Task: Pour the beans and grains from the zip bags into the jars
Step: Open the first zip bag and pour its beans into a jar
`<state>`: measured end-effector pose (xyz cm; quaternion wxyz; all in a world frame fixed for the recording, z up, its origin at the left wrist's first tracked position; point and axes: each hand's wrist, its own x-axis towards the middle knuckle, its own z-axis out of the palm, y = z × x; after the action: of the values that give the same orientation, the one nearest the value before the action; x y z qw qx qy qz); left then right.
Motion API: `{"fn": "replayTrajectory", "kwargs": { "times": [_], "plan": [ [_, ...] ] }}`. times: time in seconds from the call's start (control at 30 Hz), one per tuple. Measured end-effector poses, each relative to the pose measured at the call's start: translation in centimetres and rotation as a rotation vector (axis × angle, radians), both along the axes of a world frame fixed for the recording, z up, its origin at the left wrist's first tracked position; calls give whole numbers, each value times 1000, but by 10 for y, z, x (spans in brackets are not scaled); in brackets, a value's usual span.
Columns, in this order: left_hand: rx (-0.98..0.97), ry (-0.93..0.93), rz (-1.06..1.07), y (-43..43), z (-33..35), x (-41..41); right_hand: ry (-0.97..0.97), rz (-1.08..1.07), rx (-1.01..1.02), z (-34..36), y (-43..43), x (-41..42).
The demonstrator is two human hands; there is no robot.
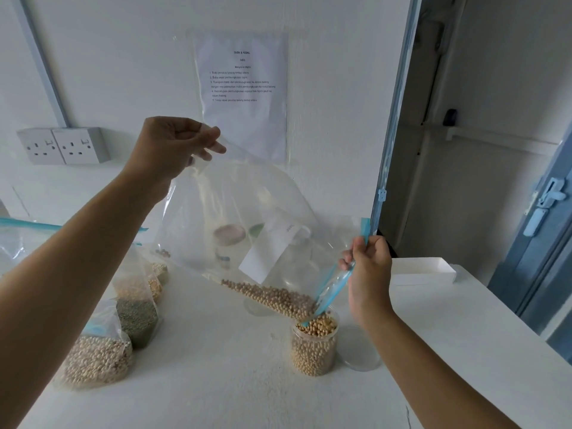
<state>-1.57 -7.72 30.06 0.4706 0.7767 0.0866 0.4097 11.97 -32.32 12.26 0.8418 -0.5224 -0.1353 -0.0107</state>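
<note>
While the left hand (176, 144) holds one bottom corner of the clear zip bag (247, 193) high, fingers (213, 146) pinched together on the plastic, the right hand (366, 267) grips the bag's blue zip strip (335, 283) low down, fingers curled round it. The bag slopes down to the right, and its pale beans (272, 297) have gathered at the low corner, at the mouth of an open jar (314, 351) on the white tabletop (216, 391). The jar is filled with the same beans nearly to its rim. A clear lid (360, 348) lies just right of it.

The hanging plastic veils what stands behind: a lidded jar (229, 239) and other clear jars show only dimly through it. On the left side of the tabletop lie further bags, one of pale beans (93, 360) and one of green grains (137, 317). A white tray (424, 267) sits at the far right edge. On the wall are a printed sheet (244, 88) and a double socket (62, 146).
</note>
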Motion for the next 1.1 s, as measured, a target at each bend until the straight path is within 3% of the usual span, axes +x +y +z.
{"fn": "replayTrajectory", "kwargs": {
  "times": [1.1],
  "plan": [
    [65, 63, -56, -11, 13, 26, 45, -54, -85, -7, -10, 5]
  ]
}}
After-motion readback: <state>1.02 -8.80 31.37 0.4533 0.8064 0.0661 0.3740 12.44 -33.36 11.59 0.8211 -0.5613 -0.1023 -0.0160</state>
